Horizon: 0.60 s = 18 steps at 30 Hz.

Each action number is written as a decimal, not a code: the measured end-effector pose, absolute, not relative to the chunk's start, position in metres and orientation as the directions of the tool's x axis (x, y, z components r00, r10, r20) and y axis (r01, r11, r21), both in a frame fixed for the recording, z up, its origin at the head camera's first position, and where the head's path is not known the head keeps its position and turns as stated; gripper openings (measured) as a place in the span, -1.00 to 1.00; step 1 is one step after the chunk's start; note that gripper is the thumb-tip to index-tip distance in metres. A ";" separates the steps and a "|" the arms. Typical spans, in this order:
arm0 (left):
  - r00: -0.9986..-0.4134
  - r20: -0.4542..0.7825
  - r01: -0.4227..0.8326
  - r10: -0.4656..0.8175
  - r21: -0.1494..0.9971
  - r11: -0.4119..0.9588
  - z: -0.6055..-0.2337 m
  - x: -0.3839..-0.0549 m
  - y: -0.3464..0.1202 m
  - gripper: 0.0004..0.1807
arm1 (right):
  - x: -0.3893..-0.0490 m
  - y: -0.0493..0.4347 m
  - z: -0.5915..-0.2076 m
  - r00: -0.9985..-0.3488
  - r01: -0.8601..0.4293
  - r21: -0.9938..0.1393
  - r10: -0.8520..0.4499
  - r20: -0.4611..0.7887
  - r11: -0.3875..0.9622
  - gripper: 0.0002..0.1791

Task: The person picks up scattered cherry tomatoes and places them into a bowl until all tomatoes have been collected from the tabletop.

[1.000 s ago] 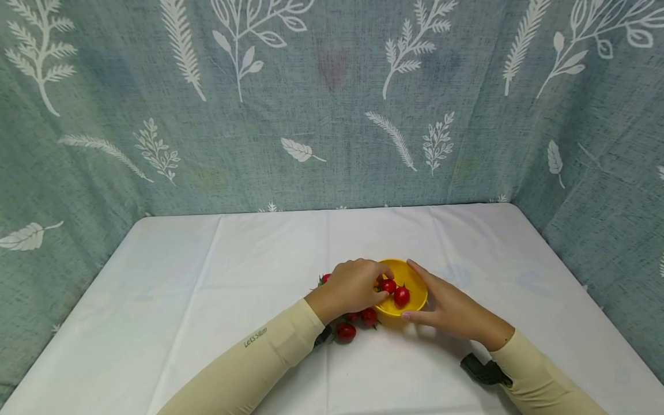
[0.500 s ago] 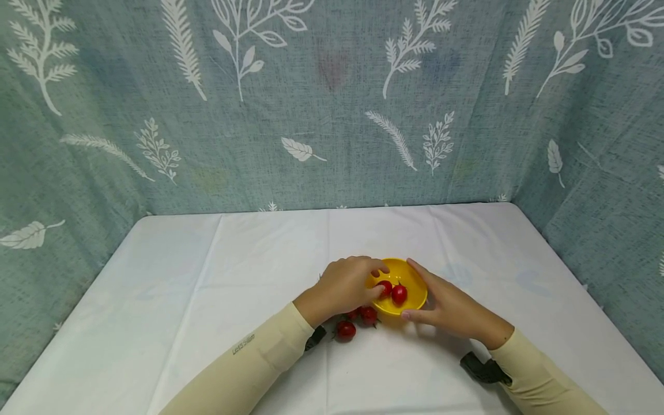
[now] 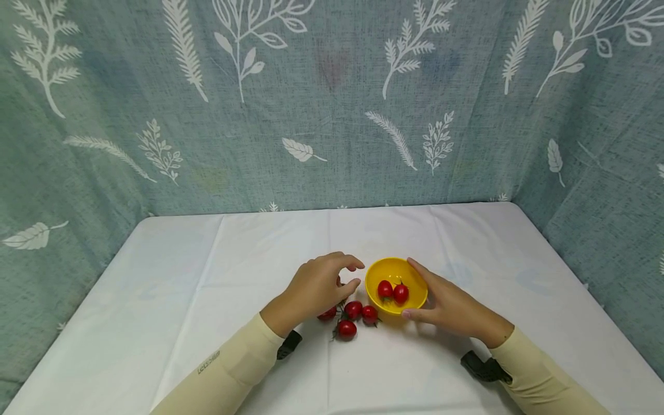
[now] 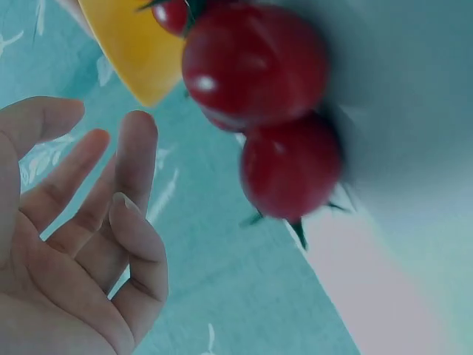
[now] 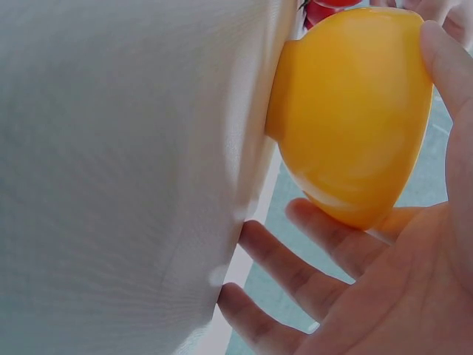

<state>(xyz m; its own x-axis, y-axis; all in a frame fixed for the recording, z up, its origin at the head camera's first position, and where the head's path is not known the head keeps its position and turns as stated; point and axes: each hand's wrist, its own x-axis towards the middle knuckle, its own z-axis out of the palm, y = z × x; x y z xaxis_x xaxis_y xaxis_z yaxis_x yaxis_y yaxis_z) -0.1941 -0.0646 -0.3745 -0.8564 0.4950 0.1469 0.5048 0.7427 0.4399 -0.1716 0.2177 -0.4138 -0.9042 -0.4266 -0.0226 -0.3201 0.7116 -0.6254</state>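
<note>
A small yellow bowl point(image 3: 390, 268) stands on the table with two red cherry tomatoes point(image 3: 401, 294) inside. My right hand point(image 3: 452, 305) holds it from the right, thumb and index finger spread along the rim. In the right wrist view the other fingers lie beside the bowl's wall point(image 5: 355, 111). To the left of the bowl is my left hand point(image 3: 316, 285), thumb and index finger apart with nothing between them. Several more cherry tomatoes point(image 3: 346, 329) with green stems lie on the cloth just below and beside that hand, one partly hidden behind it. They loom large in the left wrist view point(image 4: 255, 66).
A white cloth point(image 3: 249, 253) covers the table. Behind it and at both sides hangs a green-blue curtain point(image 3: 332, 127) with white leaf prints. Each wrist wears a dark strap point(image 3: 486, 368).
My left hand has let go of a cherry tomato in the bowl and drawn back leftward, uncovering the loose tomatoes. The right hand stays at the bowl.
</note>
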 end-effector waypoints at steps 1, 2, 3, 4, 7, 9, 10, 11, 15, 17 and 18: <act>-0.862 0.144 0.496 0.486 0.444 0.746 -0.375 -0.194 -0.067 -0.67 | -0.171 0.218 -0.414 -0.903 -0.323 -0.624 -0.429 -0.021 0.712 0.20; -0.867 0.142 0.486 0.477 0.445 0.752 -0.375 -0.194 -0.070 -0.68 | -0.171 0.218 -0.414 -0.903 -0.324 -0.623 -0.430 -0.021 0.712 0.20; -0.873 0.139 0.476 0.468 0.449 0.756 -0.375 -0.195 -0.072 -0.68 | -0.171 0.218 -0.413 -0.903 -0.324 -0.624 -0.430 -0.022 0.711 0.20; -0.877 0.143 0.471 0.459 0.452 0.758 -0.376 -0.195 -0.075 -0.69 | -0.171 0.217 -0.413 -0.903 -0.324 -0.624 -0.430 -0.021 0.711 0.20; -0.888 0.143 0.451 0.438 0.459 0.765 -0.378 -0.198 -0.081 -0.72 | -0.171 0.217 -0.414 -0.903 -0.326 -0.622 -0.430 -0.019 0.712 0.19; -0.894 0.134 0.438 0.428 0.464 0.770 -0.378 -0.199 -0.085 -0.75 | -0.171 0.217 -0.414 -0.903 -0.325 -0.624 -0.429 -0.018 0.710 0.19; -0.896 0.131 0.434 0.425 0.465 0.771 -0.378 -0.200 -0.087 -0.76 | -0.171 0.217 -0.414 -0.903 -0.326 -0.625 -0.429 -0.016 0.709 0.19; -0.898 0.122 0.428 0.423 0.471 0.772 -0.378 -0.201 -0.089 -0.76 | -0.171 0.217 -0.414 -0.903 -0.326 -0.626 -0.430 -0.016 0.708 0.19; -0.905 0.093 0.407 0.416 0.480 0.777 -0.379 -0.205 -0.094 -0.76 | -0.171 0.217 -0.414 -0.902 -0.326 -0.631 -0.431 -0.016 0.704 0.19; -0.908 0.078 0.398 0.413 0.476 0.785 -0.381 -0.207 -0.094 -0.75 | -0.171 0.217 -0.413 -0.903 -0.323 -0.632 -0.430 -0.019 0.705 0.18; -0.910 0.071 0.392 0.409 0.472 0.790 -0.382 -0.208 -0.095 -0.75 | -0.171 0.217 -0.413 -0.903 -0.320 -0.632 -0.429 -0.022 0.706 0.18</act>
